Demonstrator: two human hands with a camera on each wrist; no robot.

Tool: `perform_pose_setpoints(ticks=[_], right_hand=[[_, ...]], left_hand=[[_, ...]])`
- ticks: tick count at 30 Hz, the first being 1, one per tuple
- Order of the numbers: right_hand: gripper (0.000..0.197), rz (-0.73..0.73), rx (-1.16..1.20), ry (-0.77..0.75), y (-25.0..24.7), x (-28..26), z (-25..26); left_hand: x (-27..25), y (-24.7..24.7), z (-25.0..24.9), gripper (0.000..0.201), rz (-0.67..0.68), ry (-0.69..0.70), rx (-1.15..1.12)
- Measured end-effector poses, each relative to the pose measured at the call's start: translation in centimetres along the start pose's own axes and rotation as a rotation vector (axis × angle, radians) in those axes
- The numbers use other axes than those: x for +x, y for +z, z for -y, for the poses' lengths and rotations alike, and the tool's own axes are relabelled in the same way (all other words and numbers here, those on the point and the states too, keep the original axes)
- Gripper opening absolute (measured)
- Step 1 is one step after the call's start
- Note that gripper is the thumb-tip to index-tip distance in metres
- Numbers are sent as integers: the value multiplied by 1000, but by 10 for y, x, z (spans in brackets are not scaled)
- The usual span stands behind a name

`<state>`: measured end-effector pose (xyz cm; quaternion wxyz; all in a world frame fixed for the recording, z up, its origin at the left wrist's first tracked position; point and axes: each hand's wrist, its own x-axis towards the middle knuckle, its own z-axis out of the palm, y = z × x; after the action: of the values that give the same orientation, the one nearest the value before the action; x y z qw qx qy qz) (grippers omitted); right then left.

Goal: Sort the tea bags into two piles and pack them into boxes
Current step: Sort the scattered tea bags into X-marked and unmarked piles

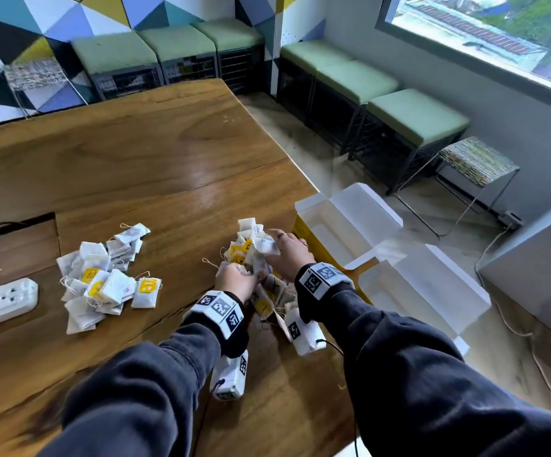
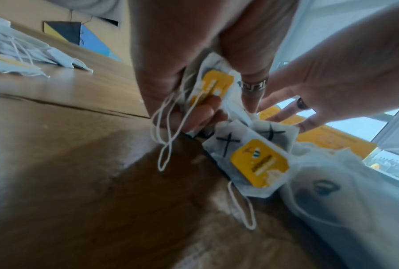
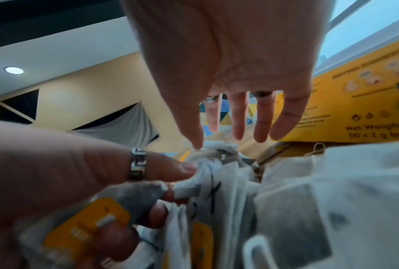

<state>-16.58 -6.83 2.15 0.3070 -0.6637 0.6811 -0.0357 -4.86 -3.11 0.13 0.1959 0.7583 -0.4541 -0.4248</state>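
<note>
Two heaps of white tea bags with yellow tags lie on the wooden table (image 1: 142, 150). The left pile (image 1: 106, 278) sits apart from my hands. The right pile (image 1: 251, 249) lies between my hands, and some of its bags carry a black X (image 2: 228, 143). My left hand (image 1: 239, 275) grips a bunch of tea bags (image 2: 211, 85) with their strings dangling. My right hand (image 1: 277, 242) hovers over the same pile, fingers (image 3: 261, 125) straight and spread, thumb tip touching a crumpled bag (image 3: 216, 151). Two open yellow boxes (image 1: 330, 225) (image 1: 422, 291) stand just right of the pile.
A white power strip (image 1: 0, 303) lies at the table's left edge, beside a dark cable slot (image 1: 10, 225). The boxes sit at the table's right edge above the floor. Green-cushioned stools (image 1: 416, 120) line the walls.
</note>
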Motion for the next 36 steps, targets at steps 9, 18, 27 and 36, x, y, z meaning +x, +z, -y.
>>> perform_pose_setpoints(ticks=[9,18,27,36], right_hand=[[27,-248,222,-1,-2,7,-14],[39,-184,66,-101,-8,-28,-32],[17,-153,172,-251,-14,-83,-26],[18,-158,153,31,0,-133,-60]], left_hand=[[-1,-8,5,5,-111,96,-9],[-37,-43,17,18,70,24,-651],[-66,-100,44,37,561,-96,-1171],[-34,-149,99,16,-62,-86,-601]])
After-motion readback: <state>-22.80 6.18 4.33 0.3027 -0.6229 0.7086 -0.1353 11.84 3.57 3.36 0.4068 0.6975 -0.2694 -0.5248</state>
